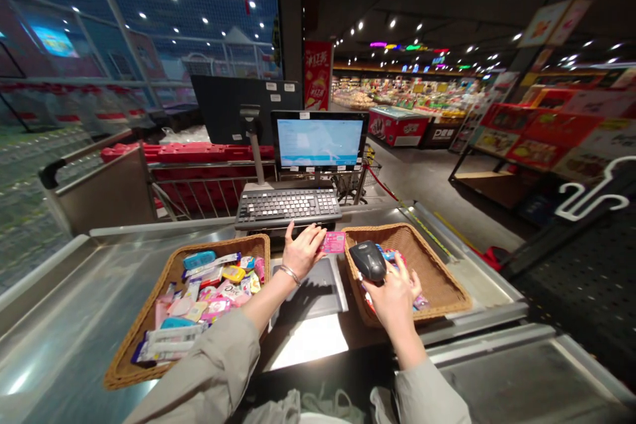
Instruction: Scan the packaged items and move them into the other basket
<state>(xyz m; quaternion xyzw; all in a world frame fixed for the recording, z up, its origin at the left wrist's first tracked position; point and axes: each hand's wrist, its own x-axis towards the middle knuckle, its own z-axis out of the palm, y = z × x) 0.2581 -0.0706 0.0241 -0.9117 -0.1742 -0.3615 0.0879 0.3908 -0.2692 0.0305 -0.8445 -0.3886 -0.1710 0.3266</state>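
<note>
My left hand (301,252) pinches a small pink packet (333,242) and holds it out just in front of the black keyboard (288,205). A bracelet sits on that wrist. My right hand (392,295) grips a black handheld barcode scanner (368,260), its head turned toward the pink packet. This hand hovers over the left edge of the right wicker basket (437,278), which holds a few small packets. The left wicker basket (149,318) is full of several small colourful packets. Between the baskets lies a flat scanner plate (318,291).
A checkout screen (318,142) glows behind the keyboard, with a pole display (250,116) beside it. Steel counter (64,324) surrounds the baskets. Red shopping carts (199,172) stand behind the rail. Shop aisles and shelves (546,132) stretch to the right.
</note>
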